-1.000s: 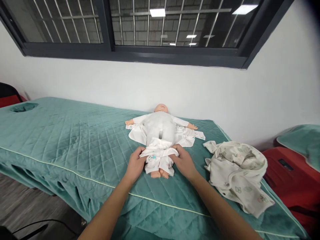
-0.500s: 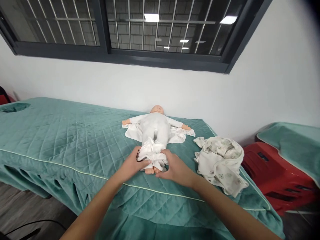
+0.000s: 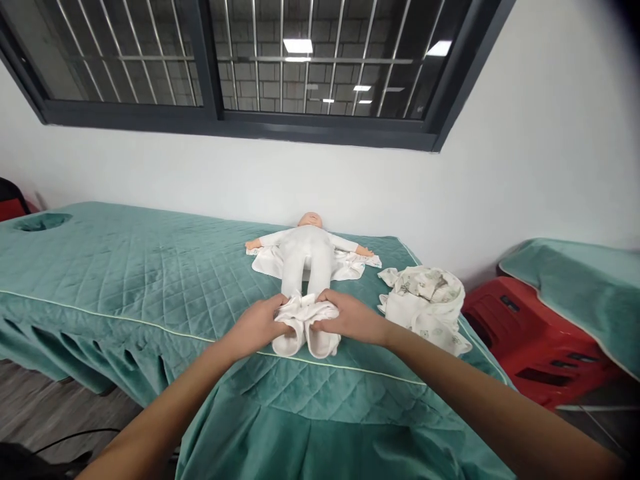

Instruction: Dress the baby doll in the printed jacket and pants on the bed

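Note:
A baby doll (image 3: 307, 248) in a white bodysuit lies on its back, head toward the wall and arms spread over an opened white garment (image 3: 349, 265). Bunched white pants (image 3: 306, 313) sit at the doll's feet, their two openings facing me; the feet are hidden. My left hand (image 3: 260, 325) pinches the left side of the pants, thumb in front. Gripping the right side of the same pants is my right hand (image 3: 350, 318), with fingers over the upper edge.
A crumpled white printed cloth (image 3: 425, 308) lies right of the doll on the green quilted bed (image 3: 150, 267). A red plastic stool (image 3: 530, 333) stands beyond the bed's right edge, partly under another green cover (image 3: 575, 287). A barred window (image 3: 320, 127) is above.
The pants have been drawn toward me off the lower legs, and both hands moved with them. The doll's feet, visible before, are now covered. The view has shifted slightly.

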`<state>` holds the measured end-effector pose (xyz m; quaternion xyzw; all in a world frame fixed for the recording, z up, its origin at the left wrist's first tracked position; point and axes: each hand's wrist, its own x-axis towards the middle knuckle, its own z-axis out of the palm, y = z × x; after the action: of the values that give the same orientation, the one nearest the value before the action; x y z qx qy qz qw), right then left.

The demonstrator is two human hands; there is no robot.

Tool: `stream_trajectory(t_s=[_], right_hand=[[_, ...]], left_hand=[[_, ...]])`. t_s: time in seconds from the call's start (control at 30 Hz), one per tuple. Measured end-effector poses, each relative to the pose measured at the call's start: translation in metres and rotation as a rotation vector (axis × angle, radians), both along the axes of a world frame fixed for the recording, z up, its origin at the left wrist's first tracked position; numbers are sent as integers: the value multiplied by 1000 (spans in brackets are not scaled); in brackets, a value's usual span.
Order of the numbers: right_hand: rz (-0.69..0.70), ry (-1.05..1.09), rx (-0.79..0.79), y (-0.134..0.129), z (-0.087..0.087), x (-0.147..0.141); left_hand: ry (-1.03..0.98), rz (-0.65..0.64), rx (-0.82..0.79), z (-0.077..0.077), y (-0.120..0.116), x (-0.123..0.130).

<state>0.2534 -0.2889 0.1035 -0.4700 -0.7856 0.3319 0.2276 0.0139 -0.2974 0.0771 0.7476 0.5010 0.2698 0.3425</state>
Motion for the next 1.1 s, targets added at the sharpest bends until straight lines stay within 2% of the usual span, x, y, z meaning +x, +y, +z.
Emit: stream_trajectory(t_s=[0.13,0.27,0.33,0.4,0.53,0.67,0.77,0.87,1.0,1.1], right_hand=[[114,37,-168,-5,27,10],[316,-7,-312,-2,62,20],[380,-43,-326,2,81,20],[399,-89,-347,8,99,17],[396,-83,-403,20,136,2],[360,41,-384,33,168,-18],[311,50,-307,41,182,-32],[334,29,-262,48,191,-45],[364,74,-249,59,199,-67],[405,230,-237,75,201,-84]], left_hand=[[23,-180,-160,39,-9,-12],[106,-499,-347,92,-8,-32],[181,-577,-369,119,-6,-39],[229,-511,-234,143,-3,-42],[293,-264,112,184,0,-38],[425,-178,214,215,3,-38],[554,-164,235,232,9,-44],[594,-141,316,243,15,-48],[505,36,516,255,31,-54],[502,177,645,261,51,-61]])
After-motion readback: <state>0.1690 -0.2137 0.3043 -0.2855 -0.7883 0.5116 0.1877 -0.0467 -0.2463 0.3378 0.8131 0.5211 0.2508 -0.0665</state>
